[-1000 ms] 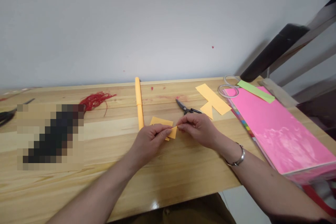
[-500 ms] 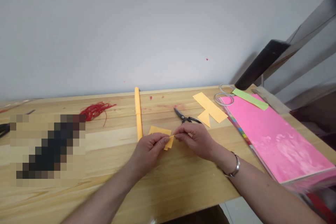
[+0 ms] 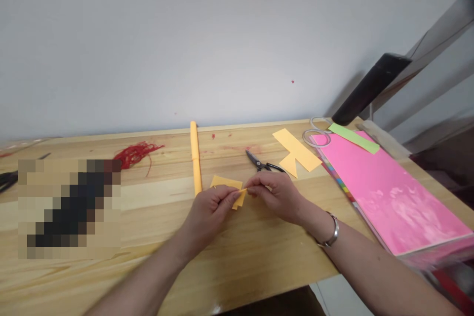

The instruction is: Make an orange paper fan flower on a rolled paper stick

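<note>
Between my two hands is a small piece of yellow-orange paper, narrow and pointed where it shows. My left hand pinches one end with thumb and fingers. The fingertips of my right hand are closed on its other end; a bracelet circles that wrist. Under and behind my left fingers lie flat yellow-orange paper pieces on the wooden table. Black-handled scissors rest just behind my right hand, their handles partly covered by it.
A rolled orange paper tube lies left of my hands, with tangled red string farther left. Cut orange paper, a pink paper pack, a green strip and a whitish ring-shaped coil are at right. Other scissors sit far left.
Both hands hold nearly the same pose on the yellow-orange paper. The view has shifted very slightly; the things on the table stay in place.
</note>
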`<state>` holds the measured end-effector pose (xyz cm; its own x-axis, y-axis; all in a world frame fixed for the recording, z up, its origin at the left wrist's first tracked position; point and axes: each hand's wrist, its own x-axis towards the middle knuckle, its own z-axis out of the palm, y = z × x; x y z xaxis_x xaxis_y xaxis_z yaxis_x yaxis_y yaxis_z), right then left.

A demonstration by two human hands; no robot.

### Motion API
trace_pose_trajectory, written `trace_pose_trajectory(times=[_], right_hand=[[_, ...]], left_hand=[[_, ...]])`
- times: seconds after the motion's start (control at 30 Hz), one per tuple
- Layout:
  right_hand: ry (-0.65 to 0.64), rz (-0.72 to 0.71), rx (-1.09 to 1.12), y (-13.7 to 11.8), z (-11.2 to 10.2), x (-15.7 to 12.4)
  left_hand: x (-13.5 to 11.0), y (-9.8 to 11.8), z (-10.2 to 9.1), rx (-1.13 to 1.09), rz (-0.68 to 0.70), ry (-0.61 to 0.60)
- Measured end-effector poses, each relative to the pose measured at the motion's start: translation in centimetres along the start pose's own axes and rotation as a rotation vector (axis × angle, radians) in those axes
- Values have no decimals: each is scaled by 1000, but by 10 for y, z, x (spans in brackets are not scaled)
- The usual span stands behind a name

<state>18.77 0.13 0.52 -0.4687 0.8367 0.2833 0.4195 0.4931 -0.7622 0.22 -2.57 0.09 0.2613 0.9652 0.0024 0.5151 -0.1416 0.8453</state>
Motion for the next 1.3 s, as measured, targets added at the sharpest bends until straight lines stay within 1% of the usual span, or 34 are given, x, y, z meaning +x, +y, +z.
trace_pose_trajectory(times=[0.1, 0.2, 0.33, 0.67, 0.77, 0.87, 1.0, 1.17, 1.3], right_hand=[[-12, 11, 23, -2, -1, 0], [-30, 58, 65, -6, -4, -1], [-65, 106, 106, -9, -3, -2], [-47, 33, -6, -2, 3, 0], [-47, 15, -21, 0, 3, 0], [-37, 35, -27, 2, 1, 1], [-24, 59, -35, 1, -1, 2], [-18, 53, -36, 1, -3, 1], [17, 79, -53, 2, -6, 2]], left_hand=[[0, -1, 0, 30, 31, 15], [0, -1, 1, 39, 51, 28], [0, 0, 1, 46, 83, 10], [-2, 3, 1, 68, 98, -18], [-2, 3, 1, 58, 77, -30], [-2, 3, 2, 26, 21, -19], [-2, 3, 1, -102, -67, 1], [-2, 4, 0, -191, -121, 47], [-2, 2, 0, -305, -182, 78]])
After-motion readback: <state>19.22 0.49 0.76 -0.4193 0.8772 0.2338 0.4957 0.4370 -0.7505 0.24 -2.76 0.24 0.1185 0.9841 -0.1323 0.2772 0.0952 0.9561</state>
